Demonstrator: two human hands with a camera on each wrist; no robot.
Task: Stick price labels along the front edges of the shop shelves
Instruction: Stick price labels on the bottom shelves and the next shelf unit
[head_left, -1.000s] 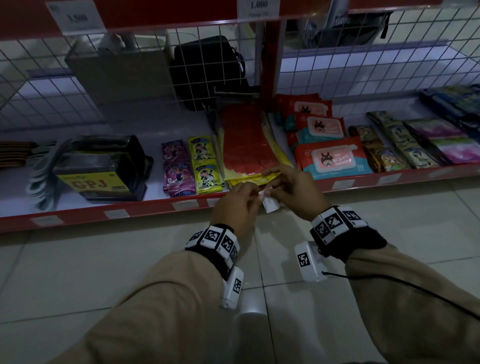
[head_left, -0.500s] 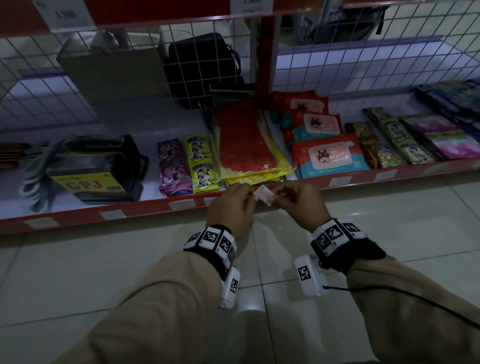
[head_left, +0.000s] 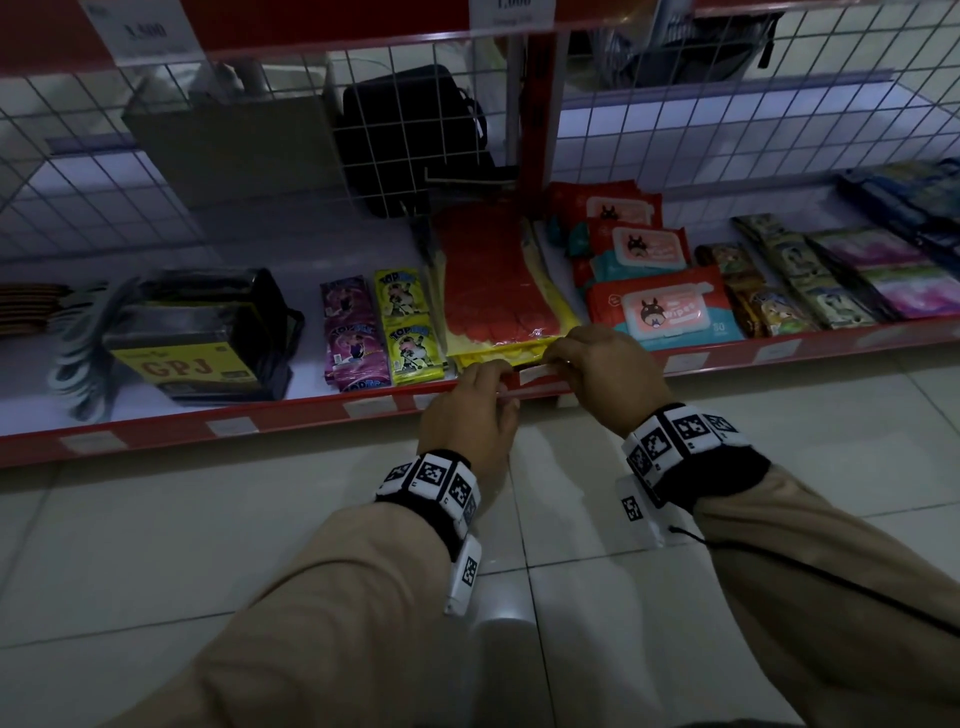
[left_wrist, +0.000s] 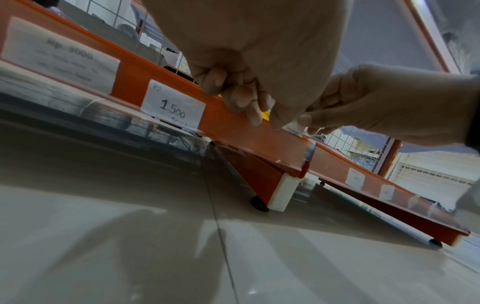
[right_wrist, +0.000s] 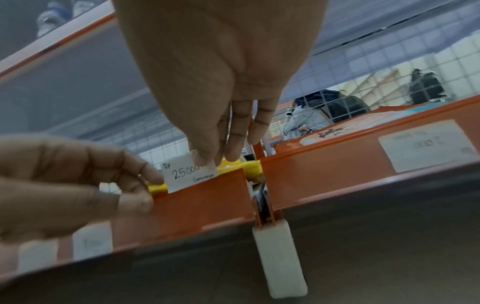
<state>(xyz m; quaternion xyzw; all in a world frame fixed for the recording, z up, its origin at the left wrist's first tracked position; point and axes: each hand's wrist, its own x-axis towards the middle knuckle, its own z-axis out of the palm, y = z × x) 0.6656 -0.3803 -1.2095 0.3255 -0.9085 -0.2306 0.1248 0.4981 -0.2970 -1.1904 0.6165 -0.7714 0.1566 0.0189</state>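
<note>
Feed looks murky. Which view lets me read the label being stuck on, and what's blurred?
Head view: dim, label a pale, unreadable strip between both hands. Right wrist view: "25000" on it is legible, but the left hand and nearby stuck labels smear. Left wrist view: "1.500" label is sharp, the held one mostly hidden.

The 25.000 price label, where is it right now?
In the right wrist view the price label sits at the shelf's front edge, pinched between left hand and right hand.
</note>
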